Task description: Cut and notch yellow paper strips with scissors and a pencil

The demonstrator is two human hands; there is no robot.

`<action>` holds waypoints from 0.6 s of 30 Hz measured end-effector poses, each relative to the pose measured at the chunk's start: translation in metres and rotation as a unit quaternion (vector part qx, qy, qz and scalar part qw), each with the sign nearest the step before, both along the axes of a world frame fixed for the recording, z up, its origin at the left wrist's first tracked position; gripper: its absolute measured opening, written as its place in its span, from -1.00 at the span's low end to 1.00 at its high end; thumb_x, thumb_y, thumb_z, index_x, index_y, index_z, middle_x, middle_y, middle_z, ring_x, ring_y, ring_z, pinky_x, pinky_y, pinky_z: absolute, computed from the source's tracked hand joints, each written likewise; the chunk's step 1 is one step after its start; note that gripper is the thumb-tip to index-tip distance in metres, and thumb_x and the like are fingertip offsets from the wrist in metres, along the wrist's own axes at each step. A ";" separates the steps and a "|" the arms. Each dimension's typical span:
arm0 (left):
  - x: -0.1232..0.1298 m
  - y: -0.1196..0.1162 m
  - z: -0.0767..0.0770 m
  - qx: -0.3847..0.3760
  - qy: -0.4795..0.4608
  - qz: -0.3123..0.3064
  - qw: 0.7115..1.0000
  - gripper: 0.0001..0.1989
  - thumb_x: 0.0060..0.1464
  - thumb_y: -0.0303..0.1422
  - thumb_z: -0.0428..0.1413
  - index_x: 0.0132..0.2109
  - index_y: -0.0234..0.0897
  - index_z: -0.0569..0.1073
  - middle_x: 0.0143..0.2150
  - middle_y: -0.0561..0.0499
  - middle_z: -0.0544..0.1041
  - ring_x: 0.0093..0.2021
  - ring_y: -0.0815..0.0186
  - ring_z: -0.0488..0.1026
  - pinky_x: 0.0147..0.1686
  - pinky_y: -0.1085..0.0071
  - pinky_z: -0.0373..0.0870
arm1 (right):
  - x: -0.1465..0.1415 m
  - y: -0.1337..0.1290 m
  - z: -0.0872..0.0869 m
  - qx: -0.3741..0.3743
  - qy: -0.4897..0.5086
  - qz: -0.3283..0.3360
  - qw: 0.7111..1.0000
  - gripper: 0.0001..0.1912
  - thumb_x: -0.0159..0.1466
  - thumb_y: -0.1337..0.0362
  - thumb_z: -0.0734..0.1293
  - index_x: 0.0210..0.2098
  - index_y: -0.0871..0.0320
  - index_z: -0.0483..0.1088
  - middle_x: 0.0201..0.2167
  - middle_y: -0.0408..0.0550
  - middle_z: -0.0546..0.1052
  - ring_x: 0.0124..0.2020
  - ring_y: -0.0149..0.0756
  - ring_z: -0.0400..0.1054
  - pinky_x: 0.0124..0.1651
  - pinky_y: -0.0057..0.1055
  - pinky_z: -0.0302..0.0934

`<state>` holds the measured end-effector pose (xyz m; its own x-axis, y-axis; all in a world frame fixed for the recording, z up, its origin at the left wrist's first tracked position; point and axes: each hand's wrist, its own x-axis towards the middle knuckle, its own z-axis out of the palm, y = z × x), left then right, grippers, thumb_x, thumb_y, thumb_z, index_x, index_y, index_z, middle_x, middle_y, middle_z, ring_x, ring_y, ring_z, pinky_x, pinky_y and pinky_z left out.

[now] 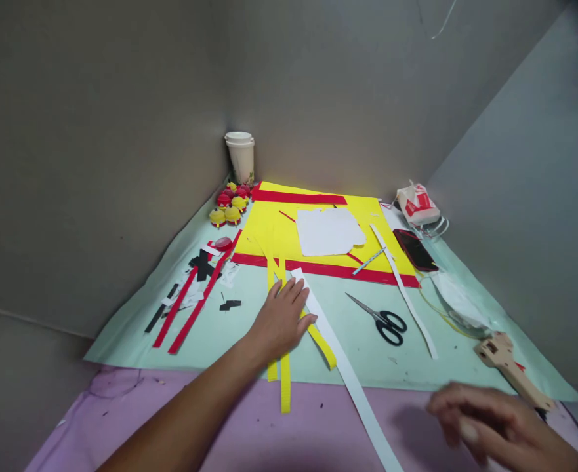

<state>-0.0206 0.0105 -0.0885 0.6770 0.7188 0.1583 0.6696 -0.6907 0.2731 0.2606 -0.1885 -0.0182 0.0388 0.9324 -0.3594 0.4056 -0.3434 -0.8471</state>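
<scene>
My left hand (283,311) lies flat, fingers stretched out, over yellow paper strips (285,367) and the upper end of a long white paper strip (338,357). That white strip runs toward me past the near edge of the green sheet. Another yellow strip (324,346) bends out from under the left hand. My right hand (485,419) hovers at the lower right, blurred, its fingers curled and partly hidden; nothing shows clearly in it. Black-handled scissors (387,324) lie between the two hands, blades partly apart.
Yellow sheet (249,246) with red bands bears a white cutout (328,233). Red strips (200,308) and black scraps lie left, beside small red-yellow balls (232,213). Paper cup (242,160) stands behind. Phone (415,249), face mask (458,301) and glue gun (512,370) lie right.
</scene>
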 end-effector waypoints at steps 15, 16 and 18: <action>-0.014 0.008 0.002 0.080 -0.175 0.138 0.972 -0.57 0.04 -0.59 -0.10 0.07 -0.32 0.31 -0.07 -0.16 0.49 -0.01 0.10 0.42 0.10 0.06 0.32 | -0.138 0.141 -0.039 0.169 -0.297 0.159 0.926 -0.78 0.25 0.20 0.34 -0.13 0.11 0.38 -0.24 0.00 0.50 -0.33 -0.17 0.41 -0.33 -0.34 0.16; -0.014 0.008 0.002 0.079 -0.165 0.146 0.972 -0.60 0.06 -0.58 -0.09 0.06 -0.33 0.32 -0.10 -0.16 0.49 -0.04 0.10 0.42 0.08 0.07 0.33 | -0.140 0.143 -0.040 0.170 -0.303 0.152 0.925 -0.79 0.24 0.21 0.35 -0.13 0.11 0.38 -0.25 0.00 0.50 -0.34 -0.17 0.40 -0.34 -0.35 0.14; -0.014 0.006 0.001 0.075 -0.143 0.150 0.975 -0.66 0.09 -0.54 -0.06 0.03 -0.32 0.32 -0.11 -0.15 0.49 -0.04 0.08 0.42 0.07 0.06 0.34 | -0.143 0.148 -0.042 0.174 -0.300 0.136 0.928 -0.80 0.24 0.25 0.35 -0.14 0.11 0.38 -0.29 -0.02 0.50 -0.37 -0.19 0.39 -0.37 -0.37 0.11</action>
